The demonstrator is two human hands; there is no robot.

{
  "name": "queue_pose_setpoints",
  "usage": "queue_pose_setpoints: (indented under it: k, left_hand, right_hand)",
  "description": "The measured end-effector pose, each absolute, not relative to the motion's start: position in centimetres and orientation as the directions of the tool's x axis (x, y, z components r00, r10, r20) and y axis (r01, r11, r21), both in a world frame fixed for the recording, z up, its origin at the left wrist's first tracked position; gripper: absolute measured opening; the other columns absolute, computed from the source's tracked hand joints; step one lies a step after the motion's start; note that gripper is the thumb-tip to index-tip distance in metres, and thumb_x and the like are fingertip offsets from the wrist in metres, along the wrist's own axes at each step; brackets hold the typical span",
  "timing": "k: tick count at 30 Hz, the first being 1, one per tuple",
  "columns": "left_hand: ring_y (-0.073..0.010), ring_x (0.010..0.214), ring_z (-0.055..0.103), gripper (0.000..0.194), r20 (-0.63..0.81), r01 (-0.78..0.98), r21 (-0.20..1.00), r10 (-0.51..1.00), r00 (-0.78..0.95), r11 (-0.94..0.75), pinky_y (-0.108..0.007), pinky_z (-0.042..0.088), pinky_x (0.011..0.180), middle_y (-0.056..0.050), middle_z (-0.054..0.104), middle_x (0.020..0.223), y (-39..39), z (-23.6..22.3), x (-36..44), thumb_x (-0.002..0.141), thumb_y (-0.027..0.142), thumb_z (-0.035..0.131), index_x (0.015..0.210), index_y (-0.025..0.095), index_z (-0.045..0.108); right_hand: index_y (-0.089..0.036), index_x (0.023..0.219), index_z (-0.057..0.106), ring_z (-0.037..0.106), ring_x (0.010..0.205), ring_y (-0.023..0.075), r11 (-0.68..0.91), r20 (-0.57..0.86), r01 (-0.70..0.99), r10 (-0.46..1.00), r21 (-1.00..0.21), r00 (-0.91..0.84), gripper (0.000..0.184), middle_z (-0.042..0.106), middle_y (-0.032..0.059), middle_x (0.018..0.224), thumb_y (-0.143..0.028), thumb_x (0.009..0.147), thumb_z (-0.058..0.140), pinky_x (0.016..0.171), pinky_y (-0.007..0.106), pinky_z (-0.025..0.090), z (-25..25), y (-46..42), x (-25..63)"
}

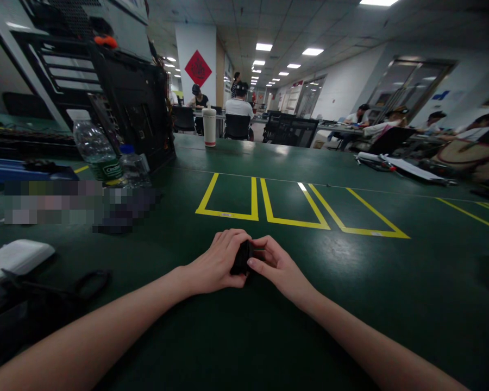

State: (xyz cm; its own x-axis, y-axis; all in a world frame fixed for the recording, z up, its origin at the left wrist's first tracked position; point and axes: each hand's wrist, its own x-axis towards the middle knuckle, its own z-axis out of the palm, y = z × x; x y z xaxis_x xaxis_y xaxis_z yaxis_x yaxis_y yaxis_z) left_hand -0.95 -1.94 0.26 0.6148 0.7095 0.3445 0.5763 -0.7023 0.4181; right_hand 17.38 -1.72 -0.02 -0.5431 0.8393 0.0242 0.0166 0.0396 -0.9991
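Between my two hands is a small black boxy object [242, 257], low over the green table [309, 320] or resting on it; its exact kind does not show. My left hand [218, 263] wraps round its left side, fingers over the top and thumb at the near edge. From the right, my right hand [279, 267] pinches the object's edge with thumb and fingertips. Much of the object is hidden by the fingers. Beyond the hands, yellow tape outlines [295, 222] mark the table top.
Left of me stand a clear water bottle [93, 146], a smaller blue-capped bottle [132, 163] and a black computer case [140, 111]. A white box [18, 258] and black cables [92, 282] lie nearer. A white cup [209, 127] stands at the back; several people sit beyond.
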Motion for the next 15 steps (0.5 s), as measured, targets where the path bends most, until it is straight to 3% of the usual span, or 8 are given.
queue_pose_setpoints:
  k: [8, 15]
  left_hand:
    - [-0.0258, 0.107, 0.039, 0.060, 0.353, 0.581, 0.406, 0.707, 0.613, -0.706, -0.042, 0.032, 0.090, -0.010, 0.039, 0.115, -1.94, 0.22, -0.94, 0.068, 0.024, 0.061, 0.117, 0.019, 0.027]
    - [-0.0257, 0.106, 0.040, 0.058, 0.352, 0.579, 0.408, 0.707, 0.614, -0.706, -0.042, 0.033, 0.090, -0.009, 0.040, 0.115, -1.94, 0.38, -0.94, 0.069, 0.025, 0.060, 0.117, 0.020, 0.028]
  right_hand:
    - [-0.023, 0.092, 0.046, 0.055, 0.091, 0.0149, 0.071, 0.071, -0.021, 0.843, -0.997, -0.533, 0.018, 0.052, -0.0002, 0.094, -0.025, 0.077, 0.056, 0.076, 0.031, 0.048, -0.30, -1.63, 17.27]
    - [-0.022, 0.101, 0.045, 0.052, 0.099, 0.0168, 0.029, 0.011, 0.030, 0.878, -0.999, -0.479, 0.029, 0.051, 0.0031, 0.106, -0.024, 0.075, 0.058, 0.088, 0.036, 0.043, 0.09, -1.67, 17.29]
